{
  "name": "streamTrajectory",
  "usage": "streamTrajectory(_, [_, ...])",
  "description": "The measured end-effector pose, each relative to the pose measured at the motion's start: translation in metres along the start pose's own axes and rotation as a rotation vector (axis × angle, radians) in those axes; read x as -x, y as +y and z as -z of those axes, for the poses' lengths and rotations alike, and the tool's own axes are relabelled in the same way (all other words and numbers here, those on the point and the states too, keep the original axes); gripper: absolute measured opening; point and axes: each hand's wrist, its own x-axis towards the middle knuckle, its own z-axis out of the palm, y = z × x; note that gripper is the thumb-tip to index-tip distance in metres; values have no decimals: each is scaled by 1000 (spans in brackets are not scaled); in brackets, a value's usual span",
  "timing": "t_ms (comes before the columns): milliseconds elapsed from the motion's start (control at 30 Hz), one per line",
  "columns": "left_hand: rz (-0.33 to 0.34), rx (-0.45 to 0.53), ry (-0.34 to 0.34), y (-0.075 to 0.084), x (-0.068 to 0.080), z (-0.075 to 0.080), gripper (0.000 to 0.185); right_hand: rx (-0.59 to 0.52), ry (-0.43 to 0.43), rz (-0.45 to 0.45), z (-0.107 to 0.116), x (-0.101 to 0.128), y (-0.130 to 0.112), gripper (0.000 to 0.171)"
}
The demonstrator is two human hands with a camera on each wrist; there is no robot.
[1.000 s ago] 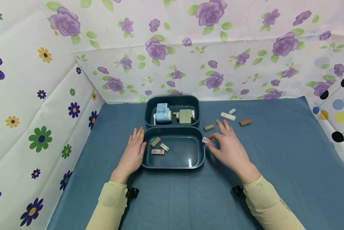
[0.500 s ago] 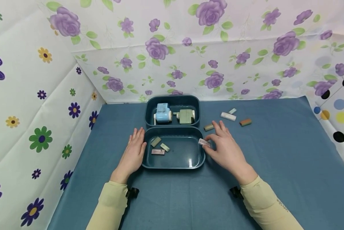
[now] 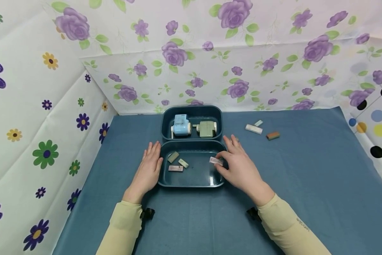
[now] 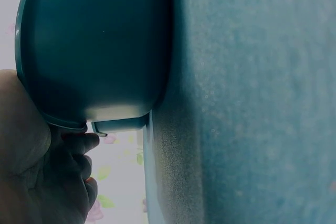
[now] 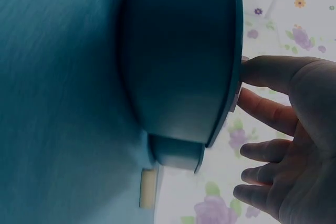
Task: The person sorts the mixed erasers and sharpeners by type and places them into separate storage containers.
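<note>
Head view, right hand (image 3: 239,166): pinches small eraser (image 3: 216,160), now carried over near tray (image 3: 191,182).
Left hand (image 3: 147,166): flat, fingers straight against tray's wall, unmoved.

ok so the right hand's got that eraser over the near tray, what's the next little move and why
Probably let go. The right hand pinches the pale eraser just inside the near tray's right rim, above its floor, where three erasers already lie. The left hand rests flat against the tray's left side, steadying it.
</note>
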Motion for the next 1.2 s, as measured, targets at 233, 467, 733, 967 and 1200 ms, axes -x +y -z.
streamTrajectory(233, [-8,2,6,-1,1,0,58,5,0,61,-13,-4,-13,18])
streamTrajectory(467, [1,7,-5,-2,0,0,58,36,-37,127,-24,-14,-25,17])
streamTrajectory(733, [-6,14,-2,-3,0,0,58,68,-105,215,-37,-33,-41,16])
streamTrajectory(967, [1,9,1,-4,-1,-1,59,100,-180,312,-51,-53,-60,18])
streamTrajectory(1200, [-6,5,2,-4,-2,-1,58,123,-249,381,-62,-67,-79,15])
